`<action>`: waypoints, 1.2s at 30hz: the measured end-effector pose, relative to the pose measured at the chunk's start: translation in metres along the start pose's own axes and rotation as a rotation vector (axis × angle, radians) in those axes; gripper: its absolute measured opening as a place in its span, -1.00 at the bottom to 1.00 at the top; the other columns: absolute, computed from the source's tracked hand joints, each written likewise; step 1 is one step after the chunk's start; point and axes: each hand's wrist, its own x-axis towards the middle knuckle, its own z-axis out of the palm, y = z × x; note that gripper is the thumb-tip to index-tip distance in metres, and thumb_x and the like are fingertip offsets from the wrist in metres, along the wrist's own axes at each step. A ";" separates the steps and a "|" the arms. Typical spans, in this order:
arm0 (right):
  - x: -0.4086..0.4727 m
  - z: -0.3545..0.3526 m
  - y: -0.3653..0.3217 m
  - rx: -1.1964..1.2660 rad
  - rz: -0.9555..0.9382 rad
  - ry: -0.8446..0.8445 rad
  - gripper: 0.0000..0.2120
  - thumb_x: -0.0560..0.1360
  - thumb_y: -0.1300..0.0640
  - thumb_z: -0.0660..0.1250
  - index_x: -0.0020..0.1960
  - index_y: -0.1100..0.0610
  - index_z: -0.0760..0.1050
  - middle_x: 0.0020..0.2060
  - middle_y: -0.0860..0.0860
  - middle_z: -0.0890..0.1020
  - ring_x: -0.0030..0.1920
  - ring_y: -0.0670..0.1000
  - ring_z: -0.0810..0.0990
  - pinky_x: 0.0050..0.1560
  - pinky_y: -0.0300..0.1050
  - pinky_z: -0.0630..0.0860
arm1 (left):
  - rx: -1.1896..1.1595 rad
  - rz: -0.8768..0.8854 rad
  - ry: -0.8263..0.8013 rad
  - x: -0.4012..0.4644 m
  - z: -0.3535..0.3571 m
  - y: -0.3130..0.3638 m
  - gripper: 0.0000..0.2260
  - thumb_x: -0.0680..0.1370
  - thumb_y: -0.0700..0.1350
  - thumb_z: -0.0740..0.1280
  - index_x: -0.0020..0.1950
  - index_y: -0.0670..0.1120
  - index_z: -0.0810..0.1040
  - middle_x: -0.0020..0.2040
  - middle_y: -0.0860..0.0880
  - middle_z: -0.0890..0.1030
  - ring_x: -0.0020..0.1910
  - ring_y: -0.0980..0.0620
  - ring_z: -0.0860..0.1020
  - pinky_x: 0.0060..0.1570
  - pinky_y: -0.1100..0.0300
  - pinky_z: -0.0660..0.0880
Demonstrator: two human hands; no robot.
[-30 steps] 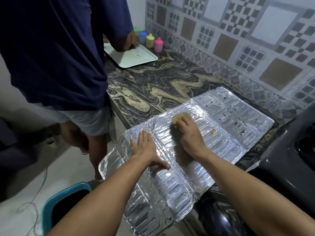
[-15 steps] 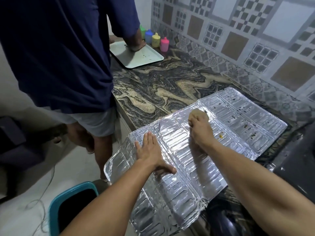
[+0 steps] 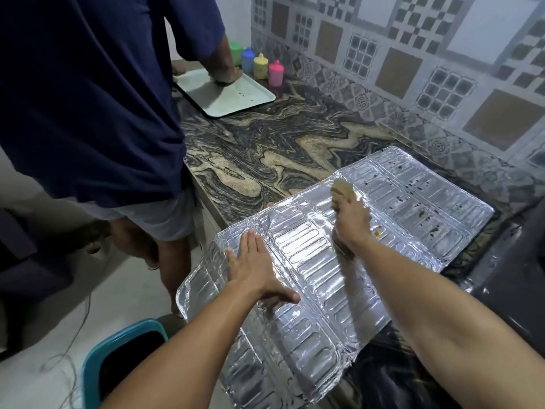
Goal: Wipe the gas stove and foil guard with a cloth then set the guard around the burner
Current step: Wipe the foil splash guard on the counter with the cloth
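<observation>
The foil guard (image 3: 339, 255) lies unfolded flat on the counter (image 3: 265, 149), its near end overhanging the edge. The left hand (image 3: 250, 267) presses on it with straight, spread fingers; the right hand (image 3: 351, 216) grips a tan cloth (image 3: 342, 187) against the middle panel. Wiping well likely means firm hold-down, light strokes along the ribs so the thin foil does not crease, and working toward the spotted far panel. The stove (image 3: 516, 276) is cut off at right; no burner shows, and most of the cloth hides under the fingers.
</observation>
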 end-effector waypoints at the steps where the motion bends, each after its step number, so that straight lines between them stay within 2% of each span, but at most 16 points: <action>1: 0.001 -0.003 0.015 -0.022 0.086 0.013 -0.65 0.58 -0.14 0.06 0.29 -0.08 0.40 0.22 0.10 0.39 0.12 0.21 0.43 0.11 0.27 0.50 | -0.001 -0.001 -0.001 0.000 0.000 0.000 0.42 0.07 0.53 0.38 0.54 -0.24 -0.31 0.53 -0.21 -0.34 0.52 -0.17 -0.31 0.48 -0.24 -0.14; 5: -0.015 -0.013 0.036 0.043 0.296 0.037 -0.56 0.63 0.10 0.01 0.50 0.02 0.18 0.47 0.18 0.19 0.42 0.31 0.19 0.42 0.26 0.21 | -0.010 0.001 0.002 -0.001 -0.001 0.000 0.43 0.06 0.53 0.39 0.54 -0.25 -0.30 0.54 -0.22 -0.33 0.53 -0.18 -0.30 0.49 -0.24 -0.10; 8: -0.027 -0.025 0.023 0.014 0.320 0.052 -0.63 0.63 0.15 0.05 0.41 0.19 0.31 0.38 0.24 0.29 0.36 0.30 0.30 0.35 0.28 0.30 | 0.023 -0.024 -0.025 -0.007 -0.003 -0.002 0.43 0.06 0.52 0.40 0.54 -0.27 -0.27 0.54 -0.25 -0.29 0.54 -0.21 -0.26 0.48 -0.26 -0.09; 10: -0.040 -0.036 0.002 0.017 0.111 0.052 -0.67 0.60 0.14 0.11 0.36 0.13 0.34 0.28 0.19 0.39 0.27 0.25 0.42 0.24 0.23 0.42 | 0.025 -0.056 -0.042 -0.011 -0.004 -0.010 0.40 0.06 0.53 0.39 0.55 -0.29 -0.15 0.55 -0.27 -0.24 0.54 -0.24 -0.21 0.46 -0.30 -0.08; 12: -0.065 -0.046 -0.029 0.038 -0.160 0.062 -0.72 0.61 -0.08 0.12 0.30 -0.14 0.38 0.13 0.02 0.53 0.10 0.11 0.56 0.07 0.09 0.53 | -0.082 -0.089 -0.023 -0.013 -0.005 -0.016 0.37 0.04 0.57 0.35 0.56 -0.26 -0.03 0.56 -0.27 -0.21 0.54 -0.26 -0.19 0.44 -0.35 -0.12; 13: -0.079 -0.045 -0.044 0.065 -0.290 0.070 -0.74 0.60 -0.15 0.11 0.26 -0.23 0.40 0.09 -0.06 0.55 0.06 0.04 0.58 0.03 0.00 0.55 | -0.134 -0.100 0.009 -0.015 -0.005 -0.016 0.35 0.08 0.56 0.34 0.56 -0.25 -0.09 0.56 -0.27 -0.23 0.54 -0.27 -0.23 0.44 -0.34 -0.17; 15: -0.107 -0.032 -0.068 0.177 -0.497 -0.010 -0.71 0.61 -0.07 0.12 0.29 -0.19 0.45 0.26 -0.07 0.51 0.23 0.02 0.51 0.20 0.00 0.49 | -0.117 -0.062 0.114 -0.017 -0.003 -0.006 0.28 0.22 0.49 0.35 0.55 -0.22 -0.27 0.54 -0.25 -0.32 0.52 -0.22 -0.33 0.41 -0.30 -0.26; 18: -0.122 -0.018 -0.072 0.086 -0.568 -0.140 -0.58 0.57 0.05 0.13 0.42 -0.01 0.38 0.45 0.05 0.36 0.43 0.13 0.31 0.40 0.06 0.30 | -0.019 0.034 0.085 -0.017 0.005 0.010 0.16 0.35 0.40 0.33 0.55 -0.21 -0.28 0.54 -0.20 -0.34 0.53 -0.16 -0.32 0.42 -0.32 -0.27; 22: -0.114 -0.027 -0.019 0.063 -0.420 -0.080 -0.66 0.57 0.15 0.20 0.34 0.06 0.45 0.25 0.11 0.49 0.22 0.14 0.46 0.17 -0.07 0.38 | 0.016 0.036 0.006 -0.014 0.011 0.007 0.21 0.29 0.50 0.28 0.54 -0.18 -0.32 0.52 -0.17 -0.38 0.52 -0.14 -0.35 0.38 -0.33 -0.29; 24: -0.099 -0.033 0.018 0.132 -0.148 -0.025 -0.71 0.54 0.09 0.18 0.21 0.06 0.53 0.14 0.12 0.55 0.10 0.11 0.52 0.01 -0.35 0.36 | 0.011 0.045 -0.001 -0.015 0.011 0.005 0.23 0.27 0.52 0.27 0.54 -0.18 -0.34 0.52 -0.17 -0.38 0.51 -0.14 -0.36 0.36 -0.34 -0.31; 26: -0.087 -0.042 0.039 0.110 -0.081 0.003 -0.71 0.57 0.12 0.15 0.19 0.10 0.56 0.15 0.14 0.58 0.09 0.10 0.54 -0.01 -0.48 0.34 | 0.014 0.054 -0.005 -0.015 0.009 0.004 0.23 0.27 0.52 0.27 0.54 -0.18 -0.34 0.52 -0.17 -0.38 0.52 -0.14 -0.35 0.36 -0.35 -0.30; 28: -0.089 -0.043 0.037 0.147 -0.145 0.066 -0.70 0.58 0.17 0.14 0.23 0.07 0.55 0.14 0.17 0.60 0.01 0.03 0.57 0.00 -0.31 0.44 | 0.021 0.058 -0.003 -0.014 0.007 0.002 0.22 0.27 0.51 0.27 0.54 -0.18 -0.32 0.53 -0.16 -0.37 0.52 -0.13 -0.33 0.37 -0.35 -0.30; 30: -0.111 -0.051 0.014 0.098 -0.180 0.047 -0.71 0.56 -0.02 0.11 0.12 -0.05 0.56 0.04 0.04 0.62 -0.10 -0.07 0.54 -0.01 -0.06 0.51 | 0.027 0.058 0.004 -0.012 0.003 0.000 0.22 0.28 0.50 0.28 0.54 -0.18 -0.31 0.54 -0.16 -0.35 0.53 -0.13 -0.31 0.38 -0.35 -0.28; 32: -0.143 -0.050 -0.012 0.181 -0.288 0.037 -0.69 0.54 -0.10 0.11 0.13 -0.06 0.55 0.15 -0.01 0.57 0.07 0.00 0.52 0.14 0.08 0.48 | 0.028 0.058 0.012 -0.009 -0.002 -0.004 0.21 0.28 0.49 0.30 0.55 -0.17 -0.29 0.55 -0.15 -0.32 0.54 -0.12 -0.29 0.39 -0.36 -0.26; 34: -0.169 -0.042 -0.025 0.136 -0.479 -0.071 -0.63 0.55 0.05 0.14 0.32 0.06 0.48 0.35 0.05 0.46 0.30 0.09 0.39 0.31 0.09 0.34 | 0.034 0.060 0.013 -0.005 -0.005 -0.007 0.21 0.27 0.49 0.31 0.56 -0.16 -0.28 0.55 -0.14 -0.31 0.54 -0.11 -0.28 0.40 -0.36 -0.25; 36: -0.175 -0.036 -0.013 0.139 -0.546 -0.109 -0.55 0.55 0.16 0.19 0.44 0.09 0.36 0.44 0.05 0.37 0.40 0.12 0.31 0.37 0.03 0.25 | 0.032 0.069 0.011 -0.001 -0.006 -0.009 0.22 0.26 0.49 0.32 0.56 -0.15 -0.26 0.56 -0.12 -0.31 0.54 -0.09 -0.28 0.40 -0.36 -0.24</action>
